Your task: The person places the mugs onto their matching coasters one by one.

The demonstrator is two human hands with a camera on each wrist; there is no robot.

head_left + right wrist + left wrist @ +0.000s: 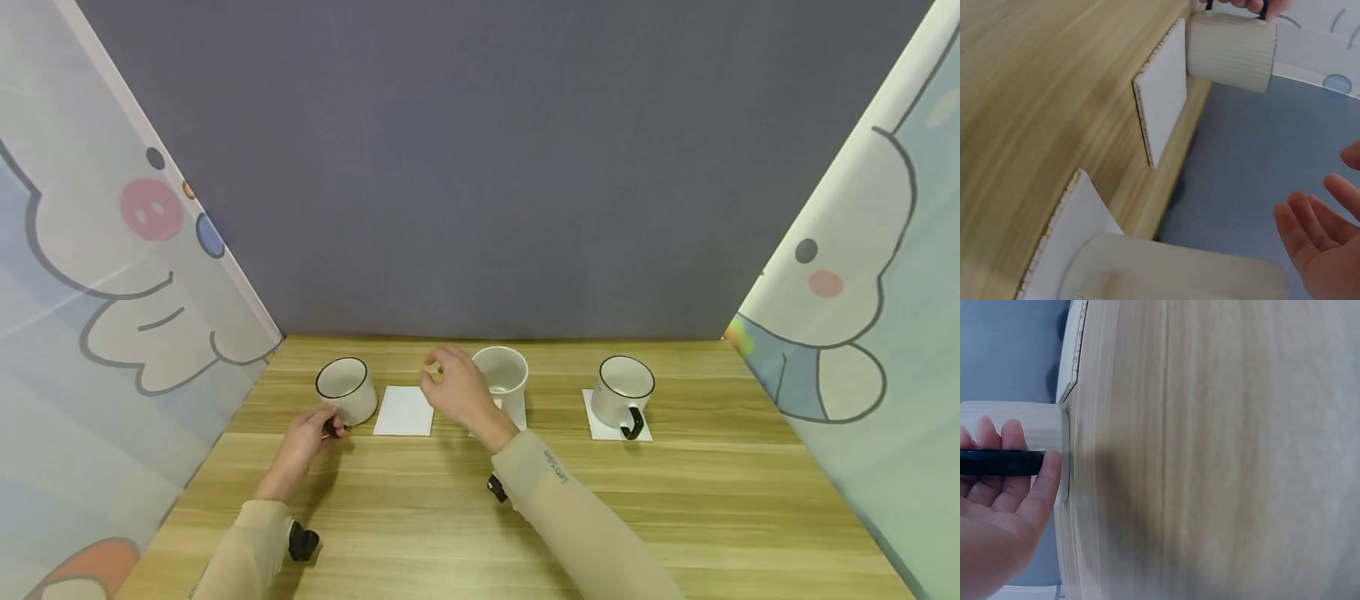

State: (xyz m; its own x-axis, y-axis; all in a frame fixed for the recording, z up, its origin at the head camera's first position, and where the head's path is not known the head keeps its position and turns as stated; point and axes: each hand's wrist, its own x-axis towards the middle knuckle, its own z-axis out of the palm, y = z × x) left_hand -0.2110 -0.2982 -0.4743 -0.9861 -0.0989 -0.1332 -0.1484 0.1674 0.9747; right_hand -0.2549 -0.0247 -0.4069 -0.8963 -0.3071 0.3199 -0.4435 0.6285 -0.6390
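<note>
At the left of the table, my left hand [307, 437] holds the black handle [1004, 462] of a white mug with a black rim [347, 392]. In the left wrist view the fingers curl round that handle. Just right of this mug lies a bare white square coaster [403, 411]. My right hand [459, 387], fingers loosely bent and holding nothing, hovers beside an all-white mug [504, 367]. That mug stands on a second coaster [1079, 244], partly hidden by the right hand and wrist in the head view.
Farther right, another black-rimmed white mug [622, 392] stands on a white coaster [596, 429], its black handle turned toward me. A dark grey panel [495, 167] rises behind the wooden table [420, 533]. Printed cartoon curtains [112, 275] flank both sides.
</note>
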